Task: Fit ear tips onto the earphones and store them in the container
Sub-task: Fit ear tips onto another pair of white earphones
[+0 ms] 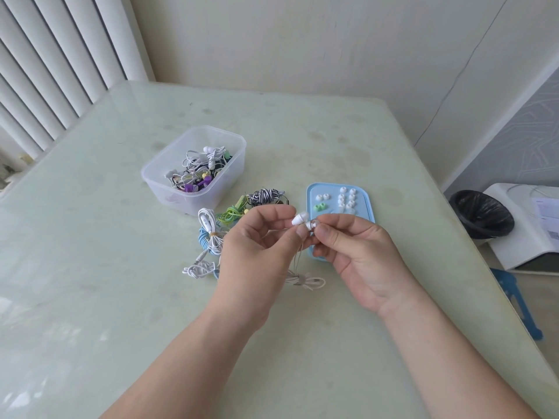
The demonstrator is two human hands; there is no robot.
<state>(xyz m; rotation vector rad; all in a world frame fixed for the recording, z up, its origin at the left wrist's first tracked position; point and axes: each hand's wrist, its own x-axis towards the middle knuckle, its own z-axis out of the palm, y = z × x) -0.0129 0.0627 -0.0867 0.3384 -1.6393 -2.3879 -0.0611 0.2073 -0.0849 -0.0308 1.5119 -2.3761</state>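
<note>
Two hands (257, 240) around white earphones (300, 219)

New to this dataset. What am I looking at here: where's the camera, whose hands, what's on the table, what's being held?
There is no robot. One camera is worn on a person's head and looks down at their two bare hands. The left hand pinches a white earbud. The right hand pinches a small white piece against it, either an ear tip or a second bud; it is too small to tell. The cable bundle rests on the table. Behind are a clear container of wound earphones, more bundles beside it, and a blue tray of loose ear tips, mostly white, two green.
</note>
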